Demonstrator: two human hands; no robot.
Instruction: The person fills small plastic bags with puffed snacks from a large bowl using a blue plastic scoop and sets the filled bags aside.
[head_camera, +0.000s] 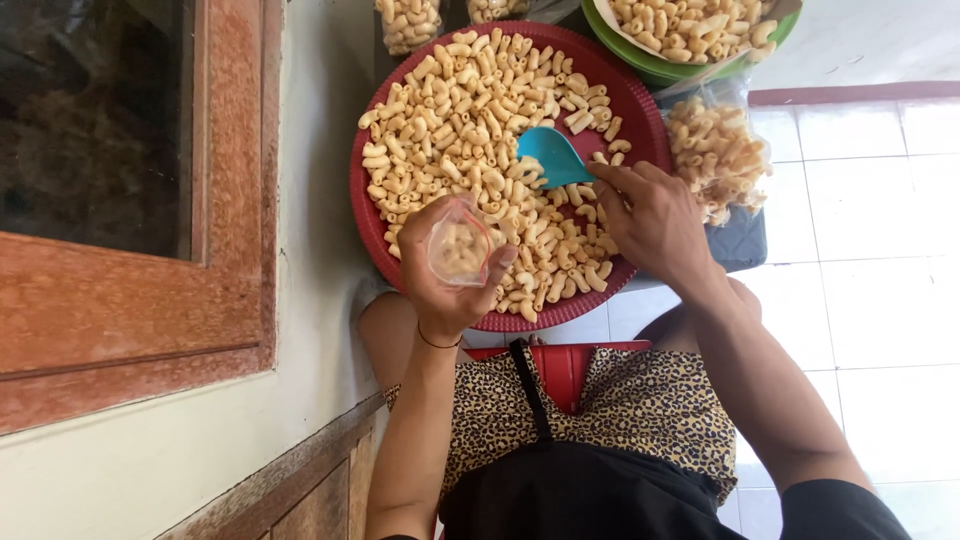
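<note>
Looking down from the head view: left hand (445, 275) was closed around a small clear plastic bag (459, 249), fingers curled about its sides, mouth of the bag held open toward the camera, a few pale macaroni-shaped pieces inside. The bag sat over the near part of a round red tray (640, 110), touching or just above the heap; which, could not be told.

Right hand (650, 215) gripped the handle end of a teal scoop (552, 155), fingers pinched shut on it. The scoop blade lay in the heap of pale macaroni snacks (460, 120) that covered most of the tray, just beside the bag.

Packages noted: a filled clear bag (715, 155) of the same snacks lay at the right of the tray, touching its rim, resting on a dark blue-grey surface. Two more filled clear bags (408, 22) stood at the far edge of the tray, cut off by the frame. No labels visible on any bag.

A green bowl (640, 62), holding more snacks, stood beyond the tray at upper right. White floor tiles (880, 200) lay at right; a wooden window frame (235, 180) at left.
</note>
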